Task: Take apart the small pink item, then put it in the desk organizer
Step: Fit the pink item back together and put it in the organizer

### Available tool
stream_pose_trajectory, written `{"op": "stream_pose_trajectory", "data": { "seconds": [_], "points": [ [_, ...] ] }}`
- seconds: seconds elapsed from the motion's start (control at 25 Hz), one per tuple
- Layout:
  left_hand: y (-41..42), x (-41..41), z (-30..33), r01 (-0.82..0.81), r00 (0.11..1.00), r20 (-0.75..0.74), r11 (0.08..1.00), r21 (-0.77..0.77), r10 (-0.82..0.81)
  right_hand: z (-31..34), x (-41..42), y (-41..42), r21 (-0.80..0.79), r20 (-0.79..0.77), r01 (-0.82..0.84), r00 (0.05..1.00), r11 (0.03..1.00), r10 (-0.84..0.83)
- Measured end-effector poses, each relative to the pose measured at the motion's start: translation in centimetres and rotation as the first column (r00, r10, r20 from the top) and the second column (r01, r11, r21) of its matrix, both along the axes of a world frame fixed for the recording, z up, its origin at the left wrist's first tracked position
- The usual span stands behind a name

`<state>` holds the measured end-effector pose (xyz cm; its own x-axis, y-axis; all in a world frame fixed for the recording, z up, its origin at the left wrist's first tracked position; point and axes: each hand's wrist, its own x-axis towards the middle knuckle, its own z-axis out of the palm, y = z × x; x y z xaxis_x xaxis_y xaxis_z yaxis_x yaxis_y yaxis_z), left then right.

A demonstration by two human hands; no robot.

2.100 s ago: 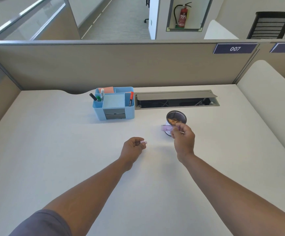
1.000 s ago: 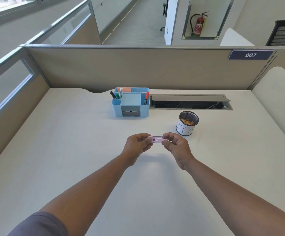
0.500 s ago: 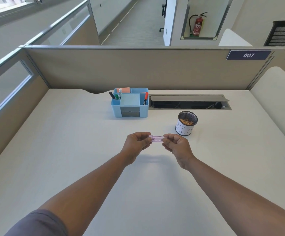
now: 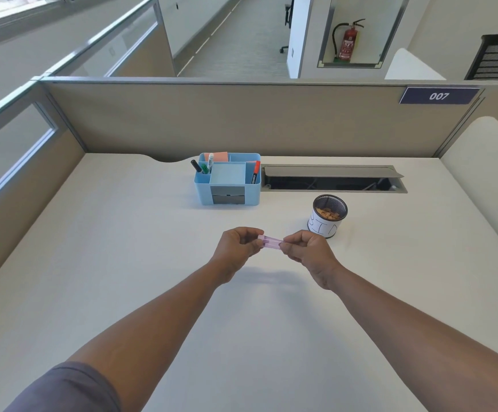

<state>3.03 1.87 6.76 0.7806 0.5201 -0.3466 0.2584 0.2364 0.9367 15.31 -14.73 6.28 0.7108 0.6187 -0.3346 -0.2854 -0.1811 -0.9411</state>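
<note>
Two hands meet over the middle of the desk [image 4: 99, 263], where two seconds ago we had them apart, the right one up by the mesh cup [image 4: 328, 217] and the left one closed on a tiny pink bit. Since half a second ago little has changed: the pink item [image 4: 270, 242] is still stretched between our fingertips, and the view sits almost the same.

Our left hand [image 4: 237, 248] is curled, knuckles up, with thumb and forefinger pinching the left end of the pink item. Our right hand [image 4: 308, 252] mirrors it and pinches the right end. Both forearms reach forward from the bottom corners and converge, and a grey sleeve [image 4: 66, 388] shows on the left arm. The item hangs in the air above the desk, lying level, just in front of and left of the cup, well apart from the blue organizer [image 4: 228, 181] at the back. Both grips are clenched on the pink item. We cannot tell whether it is in one piece or already coming apart.

We count one pink item, one organizer, one mesh cup with brownish bits inside, and one open cable slot [image 4: 331, 179] just right of the organizer. In the organizer we see a red marker [image 4: 255, 171] and a few more pens on its left side.
</note>
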Motion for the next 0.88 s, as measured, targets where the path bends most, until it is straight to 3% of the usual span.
{"op": "stream_pose_trajectory", "data": {
  "seconds": [0.08,0.24,0.32,0.44,0.64,0.88],
  "points": [
    [0.4,0.0,-0.4,0.012,1.000,-0.013,0.999,0.032,-0.012,-0.1,0.4,0.2,-0.105,0.098,-0.091,0.990,0.990,0.101],
    [1.4,0.2,-1.7,0.004,0.998,-0.056,0.997,0.081,0.001,-0.9,1.1,1.4,-0.230,0.144,-0.135,0.975,0.964,0.170],
    [2.1,0.2,-2.8,0.059,0.985,-0.169,0.965,0.254,-0.016,-1.3,1.4,2.2,-0.270,0.190,-0.105,0.969,0.957,0.160],
    [3.2,-0.1,-4.8,0.294,0.909,-0.417,0.749,0.594,-0.026,-0.8,2.6,4.4,-0.298,0.327,-0.022,0.937,0.954,0.124],
    [5.3,0.4,-7.2,0.511,0.833,-0.550,0.450,0.732,-0.052,1.5,5.6,10.9,-0.267,0.608,0.035,0.782,0.963,0.140],
    [7.0,2.4,-8.0,0.505,0.842,-0.539,0.376,0.777,-0.016,2.2,8.3,17.8,-0.284,0.739,-0.006,0.636,0.959,0.223]
  ]
}}
